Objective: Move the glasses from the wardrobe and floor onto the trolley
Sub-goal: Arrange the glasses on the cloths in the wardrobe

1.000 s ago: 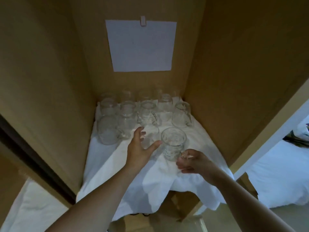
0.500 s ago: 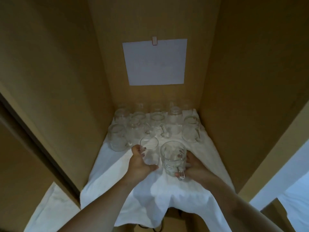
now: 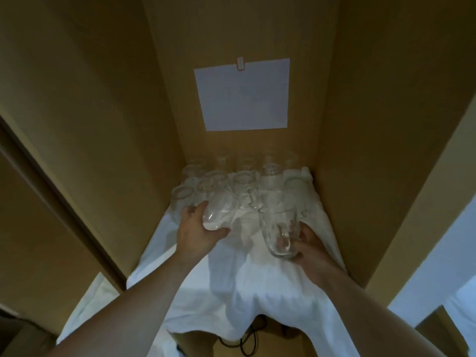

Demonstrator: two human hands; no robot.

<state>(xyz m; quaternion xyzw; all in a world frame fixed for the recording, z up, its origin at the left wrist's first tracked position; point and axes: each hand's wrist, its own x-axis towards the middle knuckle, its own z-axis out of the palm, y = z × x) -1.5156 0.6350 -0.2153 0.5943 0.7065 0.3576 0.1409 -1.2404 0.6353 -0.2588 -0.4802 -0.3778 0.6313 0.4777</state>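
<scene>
- Tan wooden wardrobe (image 3: 103, 124), a white sheet of paper (image 3: 243, 95) clipped to its back panel; a rumpled white cloth (image 3: 231, 292) covers the shelf.
- Left hand (image 3: 198, 233) grips a clear smooth tumbler (image 3: 219, 211), fingers and thumb wrapped round it.
- Right hand (image 3: 313, 249) holds a clear handled glass mug (image 3: 279, 231), tilted above the cloth.
- Cluster of remaining clear glasses (image 3: 242, 181) stands at the back — most of the job is judged outstanding; trolley not visible.
</scene>
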